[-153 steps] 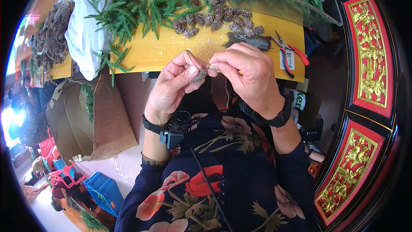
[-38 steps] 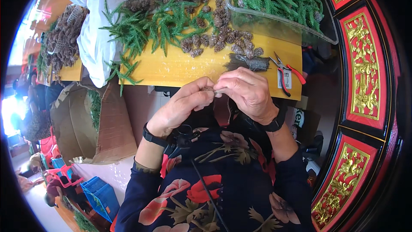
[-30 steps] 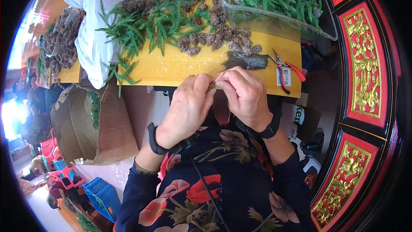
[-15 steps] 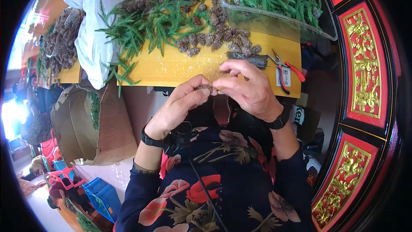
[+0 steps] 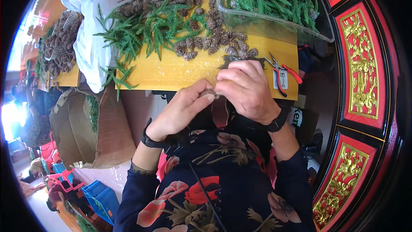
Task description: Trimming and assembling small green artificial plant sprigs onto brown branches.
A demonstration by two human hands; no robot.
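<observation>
Just past the near edge of the yellow table (image 5: 167, 71), my left hand (image 5: 182, 109) pinches a small brown pine cone (image 5: 207, 91) between thumb and fingers. My right hand (image 5: 249, 90) is closed, its fingertips meeting at the cone's right side; what they grip is hidden. Below the hands dangles a thin pale strand (image 5: 226, 109). Behind the right hand lies a bundle of dark thin wires or sticks (image 5: 226, 61), partly covered. Red-handled pliers (image 5: 281, 69) rest to its right on a white label. Loose pine cones (image 5: 214, 38) spread beyond my hands.
Green artificial sprigs (image 5: 159, 30) lie left of the cones. Behind stand a clear bin of greenery (image 5: 257, 21) and a clear bin of cones (image 5: 163, 1). A white plastic bag (image 5: 88, 38) hangs over the left edge, above a cardboard box (image 5: 111, 124). Carved red-and-gold panels (image 5: 360, 64) flank the right.
My right fingers, spread before, have curled in closer against the cone. The right hand now hides more of the dark bundle. The view has shifted slightly.
</observation>
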